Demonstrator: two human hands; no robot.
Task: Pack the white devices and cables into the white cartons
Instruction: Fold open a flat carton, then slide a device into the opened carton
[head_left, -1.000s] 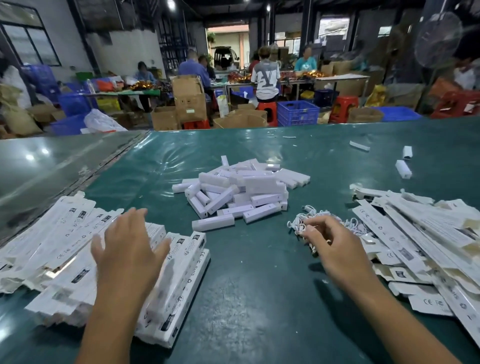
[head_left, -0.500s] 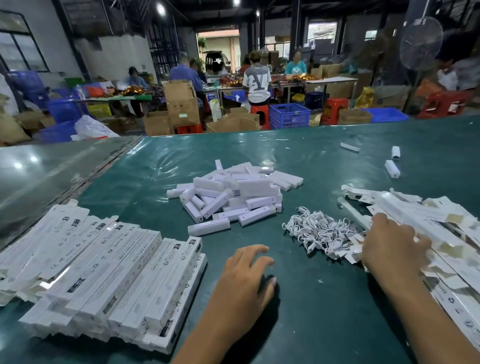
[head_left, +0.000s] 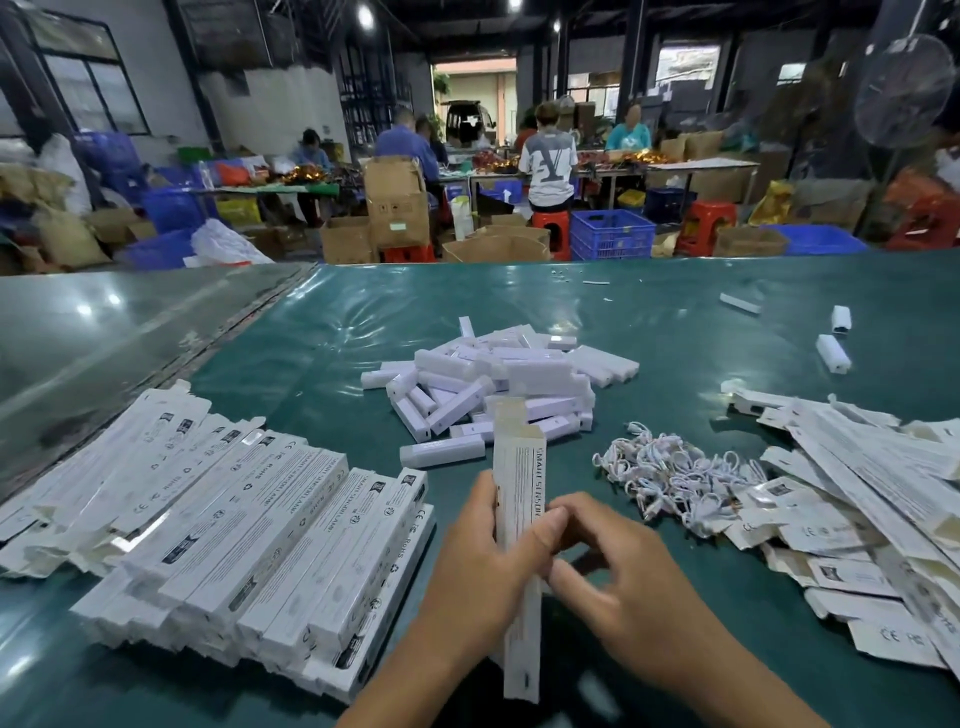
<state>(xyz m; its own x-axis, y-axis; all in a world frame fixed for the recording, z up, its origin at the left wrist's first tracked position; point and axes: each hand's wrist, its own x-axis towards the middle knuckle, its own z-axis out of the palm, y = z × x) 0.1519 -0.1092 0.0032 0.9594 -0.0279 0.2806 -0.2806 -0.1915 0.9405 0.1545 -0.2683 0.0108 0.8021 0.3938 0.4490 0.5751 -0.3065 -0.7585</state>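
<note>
Head view is showing me both hands grasping one flat carton (head_left: 518, 499) upright over the table (head_left: 322, 332), left hand (head_left: 483, 561) gripping, right hand (head_left: 618, 577) pinching, likely opening it; next needing a device (head_left: 441, 451) and cable (head_left: 675, 475).

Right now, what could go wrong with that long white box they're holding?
The carton is thin, and both the left hand and right hand grip its middle, so it might crease. Its far end hangs just over the white devices, so it could knock them. The tangled cables may snag when pulled.
</note>
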